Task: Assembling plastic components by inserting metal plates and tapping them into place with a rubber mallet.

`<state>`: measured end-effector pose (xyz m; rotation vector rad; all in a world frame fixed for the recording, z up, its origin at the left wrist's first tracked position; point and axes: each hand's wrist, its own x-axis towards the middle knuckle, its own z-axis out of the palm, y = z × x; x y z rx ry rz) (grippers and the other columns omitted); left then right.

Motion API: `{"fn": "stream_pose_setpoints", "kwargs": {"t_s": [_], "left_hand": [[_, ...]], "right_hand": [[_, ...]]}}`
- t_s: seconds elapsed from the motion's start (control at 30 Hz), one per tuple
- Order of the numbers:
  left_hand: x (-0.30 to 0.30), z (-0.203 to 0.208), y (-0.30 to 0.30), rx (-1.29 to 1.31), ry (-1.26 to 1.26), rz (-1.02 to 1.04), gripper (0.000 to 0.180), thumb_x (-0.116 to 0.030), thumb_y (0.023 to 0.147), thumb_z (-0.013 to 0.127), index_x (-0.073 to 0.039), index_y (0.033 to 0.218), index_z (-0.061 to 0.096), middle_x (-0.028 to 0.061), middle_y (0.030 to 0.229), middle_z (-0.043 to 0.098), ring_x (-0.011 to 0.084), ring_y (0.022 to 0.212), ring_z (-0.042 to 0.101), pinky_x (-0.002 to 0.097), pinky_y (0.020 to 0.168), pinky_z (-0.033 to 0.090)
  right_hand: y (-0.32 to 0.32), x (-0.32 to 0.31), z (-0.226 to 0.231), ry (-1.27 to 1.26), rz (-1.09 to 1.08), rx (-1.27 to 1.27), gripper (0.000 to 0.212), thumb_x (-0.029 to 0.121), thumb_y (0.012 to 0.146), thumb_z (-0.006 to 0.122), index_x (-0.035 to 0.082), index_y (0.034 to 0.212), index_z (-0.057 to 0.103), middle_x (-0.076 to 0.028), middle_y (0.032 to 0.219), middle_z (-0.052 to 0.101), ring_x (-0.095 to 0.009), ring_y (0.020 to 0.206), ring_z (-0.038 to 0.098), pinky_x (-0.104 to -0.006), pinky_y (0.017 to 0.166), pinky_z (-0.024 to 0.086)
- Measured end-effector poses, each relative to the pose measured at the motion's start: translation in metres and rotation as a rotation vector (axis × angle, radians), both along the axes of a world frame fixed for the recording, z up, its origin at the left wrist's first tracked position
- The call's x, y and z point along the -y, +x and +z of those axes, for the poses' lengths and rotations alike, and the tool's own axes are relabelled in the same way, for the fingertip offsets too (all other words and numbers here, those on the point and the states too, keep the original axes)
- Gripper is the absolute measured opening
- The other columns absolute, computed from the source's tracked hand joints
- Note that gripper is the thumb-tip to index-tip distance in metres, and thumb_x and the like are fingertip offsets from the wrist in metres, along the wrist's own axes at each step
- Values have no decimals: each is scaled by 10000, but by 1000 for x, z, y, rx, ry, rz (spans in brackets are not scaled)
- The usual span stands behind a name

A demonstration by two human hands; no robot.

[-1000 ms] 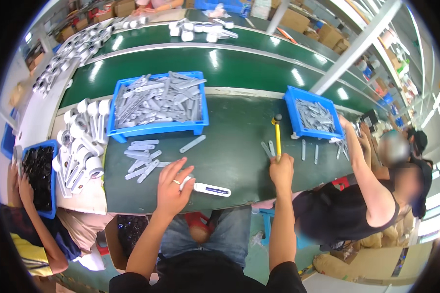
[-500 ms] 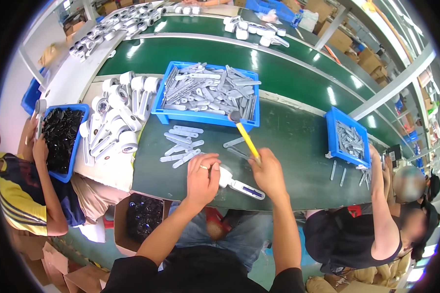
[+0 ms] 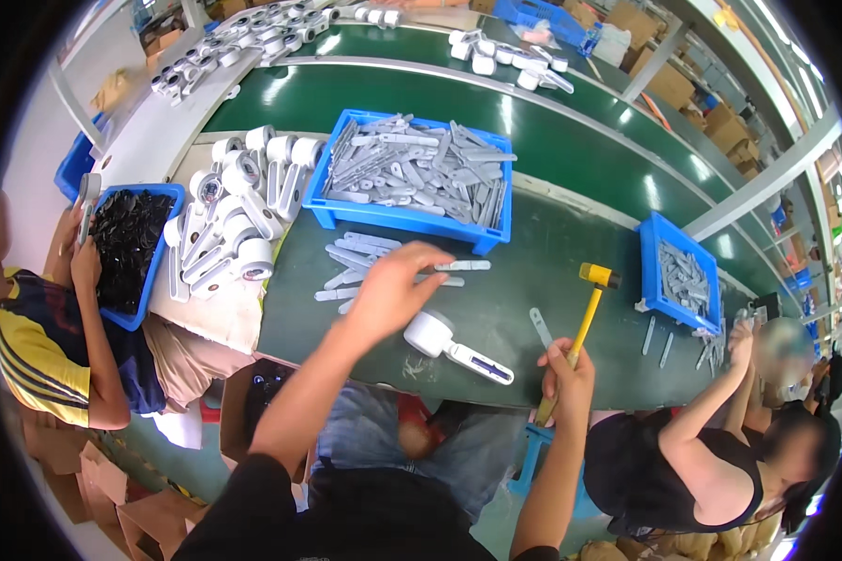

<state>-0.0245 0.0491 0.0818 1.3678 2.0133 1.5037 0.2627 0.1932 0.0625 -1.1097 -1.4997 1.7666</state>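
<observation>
White, round-headed piece with a long flat handle (image 3: 459, 353) lies on a dark green tabletop (image 3: 580, 224)

At the far left, a co-worker in a yellow-and-navy shirt (image 3: 47, 351) has both hands by a blue plastic bin (image 3: 157, 266) of glossy black parts (image 3: 124, 248). Next, a jumble of white, round-headed handled pieces (image 3: 243, 215) covers a pale board (image 3: 234, 323). Then comes a large blue plastic crate (image 3: 398, 220) heaped with grey, round-ended flat strips; loose grey strips (image 3: 360, 248) lie in front of it.

The left hand (image 3: 395, 292) is over those loose strips, thumb and fingers parted in a loose curl; whether a fingertip touches one cannot be told. The strips look light, stiff and smooth, probably best pinched by their long edges.

Between the hands, the white piece rests untouched, handle angled toward the right. It looks rigid and smooth, likely heavier at the round head, which might roll; the flat handle or the neck should give the surest hold.

The right hand (image 3: 571, 379) is wrapped around the lower shaft of a yellow-handled hammer with a yellow-and-black head (image 3: 586, 323), probably top-heavy. A single grey strip (image 3: 541, 327) juts out by its thumb, seemingly pinched too, though the contact is hidden.

Farther right stands a smaller blue plastic crate (image 3: 652, 271) of strips, near a co-worker in a black sleeveless top (image 3: 646, 458).
</observation>
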Motion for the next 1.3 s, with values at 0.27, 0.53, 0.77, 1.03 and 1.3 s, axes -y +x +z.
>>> {"fn": "stream_pose_setpoints", "kwargs": {"t_s": [0.27, 0.53, 0.77, 1.03, 1.3], "left_hand": [[-41, -32, -45, -664, -269, -285, 220, -136, 839, 766, -63, 1046, 782, 118, 1064, 726, 331, 999, 678, 438, 902, 545], [-10, 12, -23, -583, -140, -132, 209, -105, 899, 749, -42, 1097, 769, 128, 1160, 747, 327, 1074, 694, 411, 926, 564], [-50, 27, 31, -530, -125, -409, 271, -134, 916, 738, -60, 1176, 734, 130, 1238, 722, 330, 1155, 673, 429, 984, 543], [-185, -8, 99, -876, 131, -755, 477, -125, 952, 565, -221, 1419, 592, 56, 1499, 557, 292, 1265, 597, 383, 981, 514], [-271, -94, 106, -1171, 270, -957, 392, -157, 908, 598, -177, 1292, 677, 32, 1394, 651, 236, 1387, 545, 392, 1082, 476]], "right_hand": [[14, -1, -26, -163, -25, -123, 151, 118, 963, 735, 19, 1054, 666, -49, 705, 644, -73, 406, 476, -227, 362, 311], [26, -4, -25, -201, 82, -249, 147, 68, 959, 730, -16, 1074, 696, -66, 776, 673, -67, 420, 489, -221, 373, 338], [32, -9, -33, -171, 238, -296, 139, 12, 936, 726, -28, 1066, 695, -105, 819, 697, -76, 438, 507, -224, 397, 369], [42, -13, -33, -119, 391, -231, 150, -5, 912, 744, -30, 1056, 707, -129, 842, 713, -90, 465, 527, -228, 432, 388], [24, -12, -27, -236, 440, -262, 165, 62, 930, 759, -13, 1070, 714, -91, 840, 725, -71, 461, 529, -228, 416, 381]]}}
